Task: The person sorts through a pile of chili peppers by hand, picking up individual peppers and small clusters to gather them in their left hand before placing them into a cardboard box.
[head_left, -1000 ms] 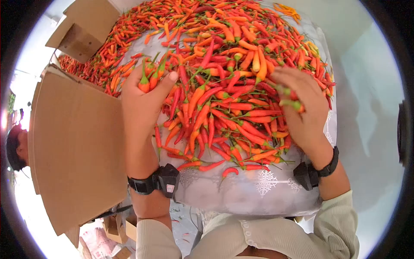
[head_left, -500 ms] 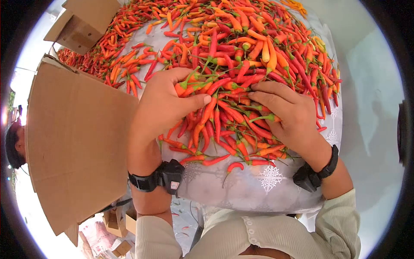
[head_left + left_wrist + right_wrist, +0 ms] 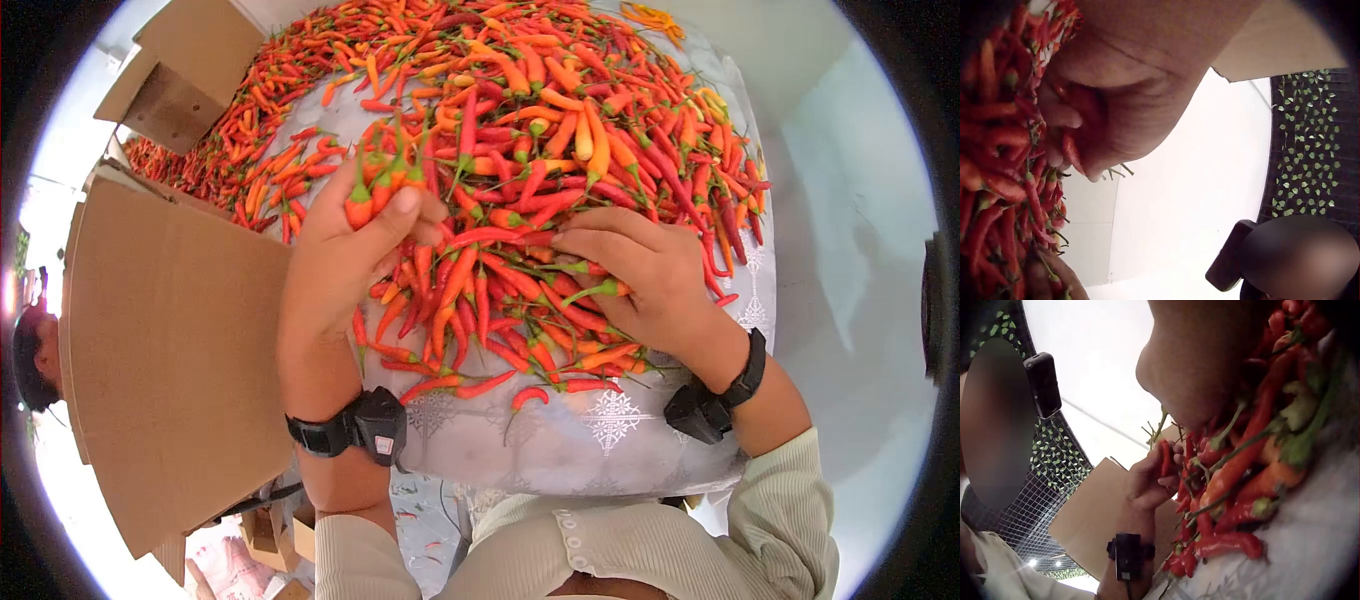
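Observation:
My left hand point(image 3: 335, 250) holds a small bunch of chili peppers point(image 3: 360, 208), their green stems sticking up past the thumb. In the left wrist view, a red chili pepper point(image 3: 1072, 153) shows under its curled fingers. My right hand point(image 3: 650, 275) reaches into the near part of the chili heap point(image 3: 500, 285), fingertips among the red peppers. Green-stemmed chili peppers point(image 3: 600, 290) stick out between its curled fingers. The palm side of the right hand is hidden in the head view.
A patterned grey cloth point(image 3: 560, 455) lies under the heap. More red and orange chilies point(image 3: 250, 110) spread to the back left. An open cardboard box point(image 3: 180, 340) stands left, with a second box flap point(image 3: 190, 70) behind. A pale wall point(image 3: 850, 250) rises at right.
My right hand has come down from the heap's right side to its middle. The left hand moved in towards it with its bunch, then back left and up.

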`<state>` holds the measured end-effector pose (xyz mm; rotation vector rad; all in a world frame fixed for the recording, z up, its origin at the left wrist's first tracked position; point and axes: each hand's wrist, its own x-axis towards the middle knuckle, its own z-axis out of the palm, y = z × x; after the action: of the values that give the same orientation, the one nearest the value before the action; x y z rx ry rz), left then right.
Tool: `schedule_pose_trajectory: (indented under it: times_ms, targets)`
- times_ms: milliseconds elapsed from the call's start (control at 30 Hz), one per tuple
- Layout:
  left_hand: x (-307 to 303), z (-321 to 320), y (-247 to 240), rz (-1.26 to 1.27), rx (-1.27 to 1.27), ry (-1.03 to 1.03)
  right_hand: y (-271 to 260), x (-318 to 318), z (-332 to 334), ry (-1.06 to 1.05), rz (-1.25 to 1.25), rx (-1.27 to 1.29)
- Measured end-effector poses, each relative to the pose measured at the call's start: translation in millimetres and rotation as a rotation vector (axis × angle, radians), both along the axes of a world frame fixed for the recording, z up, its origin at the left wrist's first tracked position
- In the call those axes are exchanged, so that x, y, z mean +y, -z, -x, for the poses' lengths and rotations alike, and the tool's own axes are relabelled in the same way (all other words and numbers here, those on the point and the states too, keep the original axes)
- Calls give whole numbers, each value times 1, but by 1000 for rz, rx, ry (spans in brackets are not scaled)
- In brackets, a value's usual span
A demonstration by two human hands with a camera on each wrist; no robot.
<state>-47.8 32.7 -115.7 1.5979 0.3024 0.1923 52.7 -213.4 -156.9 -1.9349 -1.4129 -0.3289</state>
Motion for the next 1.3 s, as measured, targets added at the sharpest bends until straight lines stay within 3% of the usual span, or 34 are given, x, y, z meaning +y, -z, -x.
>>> schedule_pose_trajectory:
  times_ms: [100,167,267,367,567,600,700,800,1000,1133,1300]
  targets:
    - [2,2,-3,37,-34,4,-6,-8,1,8,-7,8]
    - [3,3,-4,40,-69,-21,-3,-7,-1,53,-149,-4]
    - [0,3,-2,-62,-76,-158,-4,-6,-9,178,-227,-78]
    - [1,10,-8,-99,-62,-105,-4,-5,-10,220,-221,-21]
    - [6,15,-9,-606,52,290,0,-1,-10,168,-212,0]
    - [-3,13,-14,-592,188,270,0,-1,-10,155,-209,22]
    - [-18,3,-10,-862,205,249,2,-3,-10,106,-62,14]
    - [-25,1,-6,-860,125,171,-1,-3,-8,142,35,3]
    - [-20,0,-1,-876,106,17,2,1,-6,191,-100,22]
    - [-18,-2,-7,-487,39,-99,7,0,-11,189,-115,-5]
    - [-21,-6,2,-355,-167,-206,9,-1,-12,193,-117,-11]
